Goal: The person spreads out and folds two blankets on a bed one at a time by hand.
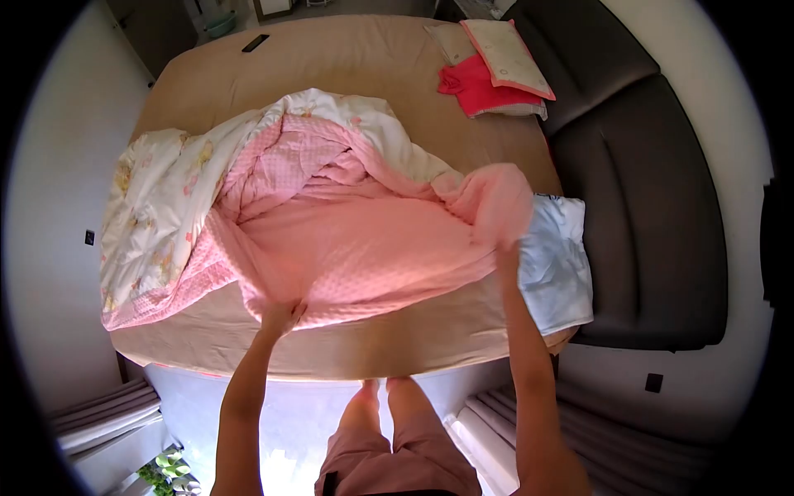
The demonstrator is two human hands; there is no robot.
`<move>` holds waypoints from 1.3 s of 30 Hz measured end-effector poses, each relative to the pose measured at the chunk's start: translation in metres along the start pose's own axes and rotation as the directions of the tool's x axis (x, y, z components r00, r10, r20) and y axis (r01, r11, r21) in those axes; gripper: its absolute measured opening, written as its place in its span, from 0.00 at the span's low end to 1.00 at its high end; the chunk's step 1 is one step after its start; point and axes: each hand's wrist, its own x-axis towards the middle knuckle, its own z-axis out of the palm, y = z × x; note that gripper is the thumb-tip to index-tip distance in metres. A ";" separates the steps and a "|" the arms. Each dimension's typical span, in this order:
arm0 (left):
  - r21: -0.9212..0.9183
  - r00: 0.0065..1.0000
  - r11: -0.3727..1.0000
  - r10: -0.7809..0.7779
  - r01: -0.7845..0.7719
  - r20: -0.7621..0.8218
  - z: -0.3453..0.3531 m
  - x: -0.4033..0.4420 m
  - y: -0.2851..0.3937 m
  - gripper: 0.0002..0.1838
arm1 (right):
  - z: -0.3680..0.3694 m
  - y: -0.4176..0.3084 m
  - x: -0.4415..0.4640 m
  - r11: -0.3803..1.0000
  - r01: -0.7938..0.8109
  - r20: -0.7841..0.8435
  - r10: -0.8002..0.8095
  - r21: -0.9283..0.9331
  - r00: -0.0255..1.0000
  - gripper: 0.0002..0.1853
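A quilt (356, 240), pink and dimpled on one face and white with a floral print on the other, lies rumpled across the bed. My left hand (284, 315) is closed on its near pink edge, close to the bed's front side. Over to the right, my right hand (507, 250) grips the quilt's bunched corner, which is raised and smeared by motion; the fingers are partly hidden by the cloth. Just beside that hand lies a light blue pillow (556, 269), its left side partly covered by the quilt.
The bed (198, 78) has a tan sheet and a dark padded headboard (637, 207) on the right. Pillows (509, 59) and a red cloth (480, 87) are stacked at the far right. A black phone (255, 43) rests near the far edge. Curtains (116, 413) hang low on both sides.
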 end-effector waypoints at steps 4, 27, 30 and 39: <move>0.246 0.983 0.958 -0.168 0.145 0.079 0.082 -0.029 -0.085 0.17 | 0.061 0.086 -0.043 0.932 0.257 0.642 -0.036 -0.256 0.766 0.22; -0.540 0.890 0.837 -0.307 0.084 -0.338 0.109 0.200 0.169 0.14 | 0.099 -0.063 0.170 0.696 0.711 0.182 -0.690 -0.103 0.701 0.35; -0.573 0.879 0.817 -0.317 0.062 -0.356 0.096 0.213 0.172 0.13 | 0.179 -0.132 0.160 0.608 0.772 0.296 -0.715 -0.183 0.633 0.41; -0.523 0.815 0.846 -0.374 0.104 -0.442 0.018 0.268 0.140 0.13 | 0.205 -0.190 0.294 0.525 0.851 0.393 -0.788 0.029 0.473 0.13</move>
